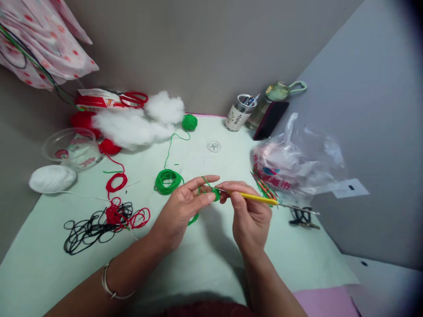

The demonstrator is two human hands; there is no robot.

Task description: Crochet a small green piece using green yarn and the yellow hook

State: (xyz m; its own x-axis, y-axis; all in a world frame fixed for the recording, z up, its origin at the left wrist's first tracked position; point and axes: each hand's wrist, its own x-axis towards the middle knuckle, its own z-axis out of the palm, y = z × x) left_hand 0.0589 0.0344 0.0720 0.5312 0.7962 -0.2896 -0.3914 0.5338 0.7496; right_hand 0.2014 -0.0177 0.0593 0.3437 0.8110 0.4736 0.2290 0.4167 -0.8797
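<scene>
My left hand (185,204) pinches a small green crochet piece (215,193) between thumb and fingers, with green yarn looped over the index finger. My right hand (247,211) grips a yellow-handled crochet hook (261,199), its tip at the green piece. The two hands meet above the middle of the pale green table (205,264). The green yarn trails back to a loose green coil (168,180) and on to a green yarn ball (189,122) at the back.
Red and black yarn tangles (105,220) lie at left, with a white yarn ball (52,178), clear bowl (72,147), white stuffing (132,123) and red scissors (134,99). A plastic bag (297,163), pen jar (238,112), phone (271,119) and black scissors (302,218) sit right.
</scene>
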